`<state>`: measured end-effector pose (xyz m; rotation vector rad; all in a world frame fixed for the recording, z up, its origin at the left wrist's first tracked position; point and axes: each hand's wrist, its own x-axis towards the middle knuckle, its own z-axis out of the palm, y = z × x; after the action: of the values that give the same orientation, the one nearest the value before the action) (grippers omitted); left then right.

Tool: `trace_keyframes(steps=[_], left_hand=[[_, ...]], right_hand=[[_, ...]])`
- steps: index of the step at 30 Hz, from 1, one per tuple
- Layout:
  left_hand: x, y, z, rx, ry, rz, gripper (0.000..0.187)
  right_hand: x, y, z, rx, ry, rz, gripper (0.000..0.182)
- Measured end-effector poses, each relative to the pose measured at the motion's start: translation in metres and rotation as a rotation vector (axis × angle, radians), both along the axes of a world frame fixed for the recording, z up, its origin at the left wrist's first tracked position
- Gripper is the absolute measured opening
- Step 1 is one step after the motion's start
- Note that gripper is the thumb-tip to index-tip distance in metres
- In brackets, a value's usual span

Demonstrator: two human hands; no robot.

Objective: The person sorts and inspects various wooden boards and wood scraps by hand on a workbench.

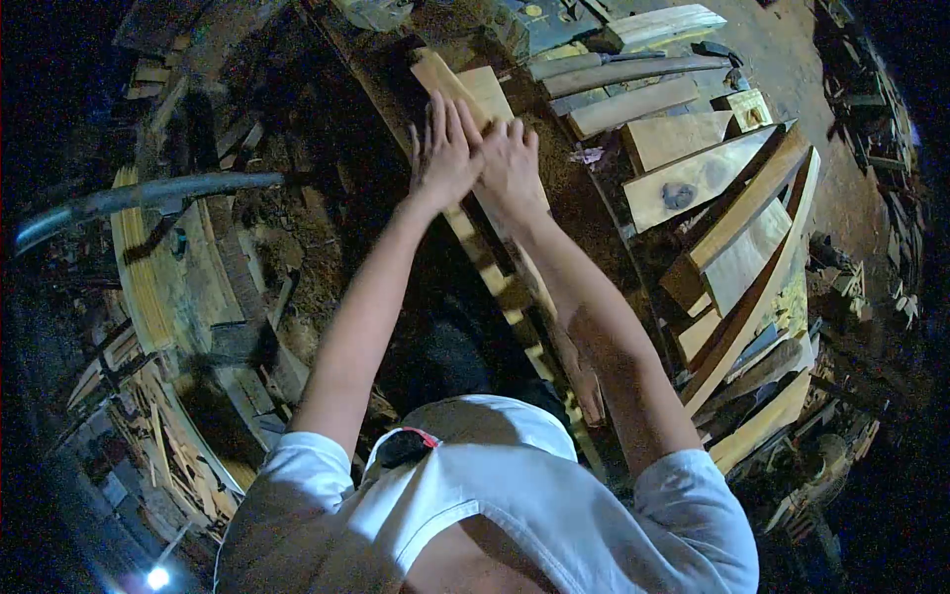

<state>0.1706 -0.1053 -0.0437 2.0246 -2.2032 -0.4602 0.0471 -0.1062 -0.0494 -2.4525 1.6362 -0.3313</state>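
Observation:
My left hand lies on a narrow wooden strip, its fingers stretched forward and almost flat. Right beside it and touching it, my right hand is closed with bent fingers over a pale wooden board. The palms hide where strip and board meet. Below the hands, a long pale wooden piece with alternating light and dark patches runs back toward my body.
To the right lie several cut planks, among them a board with a dark knot, and a hammer farther back. A curved metal pipe crosses the left side. Wood scraps are piled at lower left, near a bright lamp.

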Motion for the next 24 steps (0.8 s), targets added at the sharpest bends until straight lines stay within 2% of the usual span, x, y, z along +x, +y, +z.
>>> trace_keyframes(steps=[2,6,8,10,12,14,16,18,20,22,24], left_hand=[[0.008,-0.024,-0.013,-0.058,0.361,0.012,0.091],[-0.009,-0.018,-0.021,-0.091,0.437,0.089,0.096],[-0.028,0.018,-0.021,-0.155,0.346,0.114,0.100],[-0.054,0.067,-0.010,-0.032,0.247,0.096,0.105],[-0.076,0.125,-0.008,-0.130,0.274,-0.031,0.108],[-0.095,0.174,0.014,0.015,0.044,-0.125,0.108],[-0.107,0.208,0.024,0.091,0.001,-0.240,0.105],[-0.108,0.222,0.034,0.145,0.101,-0.298,0.102],[-0.104,0.216,0.032,0.153,0.082,-0.304,0.103],[-0.095,0.192,0.038,0.127,0.037,-0.365,0.103],[-0.084,0.155,0.032,0.077,0.026,-0.345,0.103]], right_hand=[[0.014,-0.017,-0.003,0.001,-0.069,-0.032,0.055],[0.000,-0.007,0.001,0.064,-0.124,-0.038,0.044],[-0.020,0.026,0.002,0.030,-0.064,-0.045,0.052],[-0.049,0.071,-0.001,0.062,0.061,-0.044,0.055],[-0.082,0.125,0.015,0.064,0.013,-0.042,0.069],[-0.109,0.174,0.011,0.119,0.091,-0.073,0.075],[-0.134,0.211,0.027,0.314,0.112,-0.064,0.074],[-0.147,0.227,0.033,0.295,0.065,-0.033,0.072],[-0.144,0.221,0.029,0.291,0.108,-0.017,0.071],[-0.136,0.209,0.017,0.251,0.105,-0.049,0.074],[-0.118,0.176,0.007,0.083,0.163,-0.071,0.081]])
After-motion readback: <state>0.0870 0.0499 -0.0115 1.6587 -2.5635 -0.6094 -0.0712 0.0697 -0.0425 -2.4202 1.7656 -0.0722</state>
